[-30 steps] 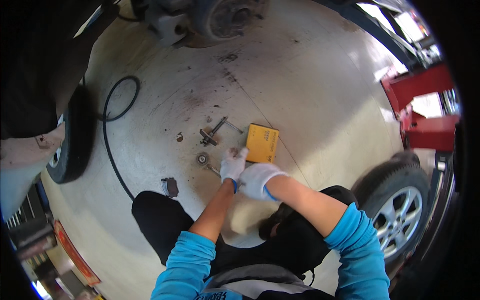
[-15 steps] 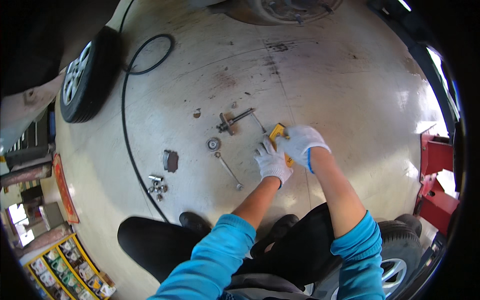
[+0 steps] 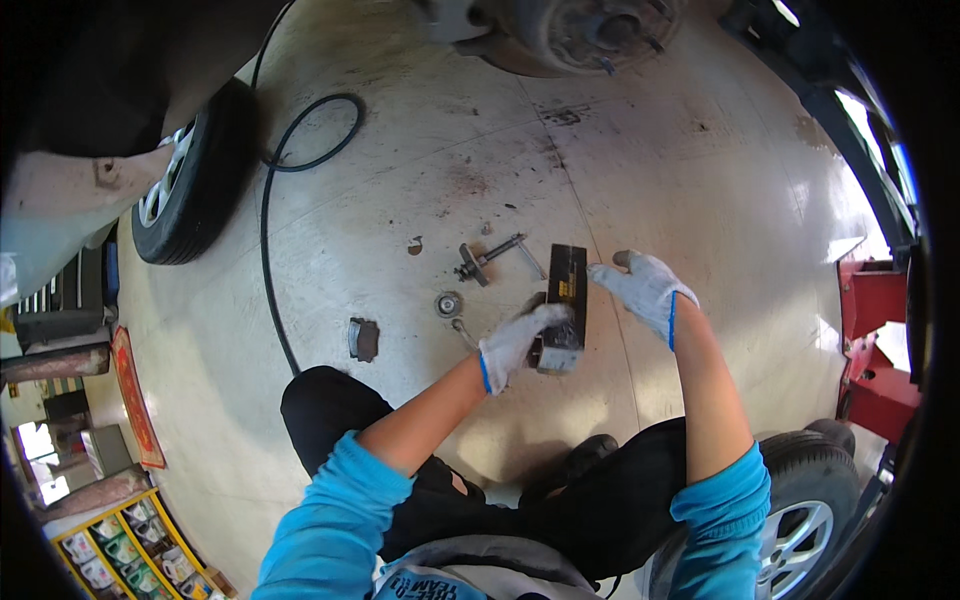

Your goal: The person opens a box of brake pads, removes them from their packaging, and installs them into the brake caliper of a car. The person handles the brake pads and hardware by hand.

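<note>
My gloved left hand (image 3: 527,337) grips a dark rectangular box (image 3: 568,285) with yellow print, holding it above the floor. The box stands on a slant, its pale end toward me; what lies under my left fingers is hidden. To the right of the box my gloved right hand (image 3: 648,287) is open, thumb and fingers apart, nothing in it. A metal screw clamp tool (image 3: 490,260) lies beyond my left hand. Nearer are a round metal disc (image 3: 447,304) and a wrench (image 3: 463,333), mostly covered by my left hand. Brake pads (image 3: 363,340) lie further left.
A black hose (image 3: 266,250) loops along the floor at the left, beside a wheel (image 3: 195,190). A wheel hub (image 3: 610,35) hangs at the far edge. Another wheel (image 3: 810,510) lies near my right knee. Red lift parts (image 3: 880,310) stand at the right.
The box has come up off the floor in my left hand and turned, showing a dark face instead of yellow. My right hand has let go and moved right. The view has shifted slightly.
</note>
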A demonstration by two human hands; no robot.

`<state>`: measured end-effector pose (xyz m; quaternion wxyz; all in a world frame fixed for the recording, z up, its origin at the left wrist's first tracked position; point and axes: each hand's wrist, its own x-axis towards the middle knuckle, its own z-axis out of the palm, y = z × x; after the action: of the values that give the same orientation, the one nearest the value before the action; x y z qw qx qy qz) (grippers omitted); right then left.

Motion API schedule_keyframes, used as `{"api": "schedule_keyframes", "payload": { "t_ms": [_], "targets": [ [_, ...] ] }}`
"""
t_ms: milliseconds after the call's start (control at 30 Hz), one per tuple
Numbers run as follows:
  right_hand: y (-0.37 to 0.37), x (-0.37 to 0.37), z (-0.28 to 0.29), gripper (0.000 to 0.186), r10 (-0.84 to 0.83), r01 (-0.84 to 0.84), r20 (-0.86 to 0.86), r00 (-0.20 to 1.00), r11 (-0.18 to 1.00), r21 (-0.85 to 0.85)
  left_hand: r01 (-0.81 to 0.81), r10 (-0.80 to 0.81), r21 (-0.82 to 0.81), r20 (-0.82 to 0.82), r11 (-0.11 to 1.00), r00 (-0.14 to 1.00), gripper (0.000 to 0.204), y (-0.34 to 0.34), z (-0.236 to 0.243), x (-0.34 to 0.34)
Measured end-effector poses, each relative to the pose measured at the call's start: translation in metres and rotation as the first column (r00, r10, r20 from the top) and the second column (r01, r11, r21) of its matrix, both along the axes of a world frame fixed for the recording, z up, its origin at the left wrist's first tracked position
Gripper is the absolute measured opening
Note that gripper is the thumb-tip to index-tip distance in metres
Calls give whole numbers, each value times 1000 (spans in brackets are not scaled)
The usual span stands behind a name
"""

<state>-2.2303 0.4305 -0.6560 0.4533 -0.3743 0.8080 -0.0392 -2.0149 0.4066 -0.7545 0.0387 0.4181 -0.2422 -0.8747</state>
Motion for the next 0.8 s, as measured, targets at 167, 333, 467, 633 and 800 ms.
{"api": "schedule_keyframes", "payload": {
  "t_ms": [167,333,467,633,800],
  "targets": [
    [-8,40,17,99,-195,267,624,757,963,-23,-62,86,180,-128,982,988,35,-5,97,58],
    [-19,77,6,83,-113,325,723,682,932,-161,-23,64,156,-267,987,962,39,-22,89,108],
    [-32,97,5,71,-43,122,364,930,973,-196,-1,39,-285,128,959,991,51,-27,121,89],
    [-28,115,-53,65,-341,507,476,811,816,-278,553,-79,-474,707,685,703,60,-59,100,99],
    [4,161,-135,29,263,-256,-135,955,964,66,558,194,-754,640,347,744,69,-96,109,115]
  ]
}}
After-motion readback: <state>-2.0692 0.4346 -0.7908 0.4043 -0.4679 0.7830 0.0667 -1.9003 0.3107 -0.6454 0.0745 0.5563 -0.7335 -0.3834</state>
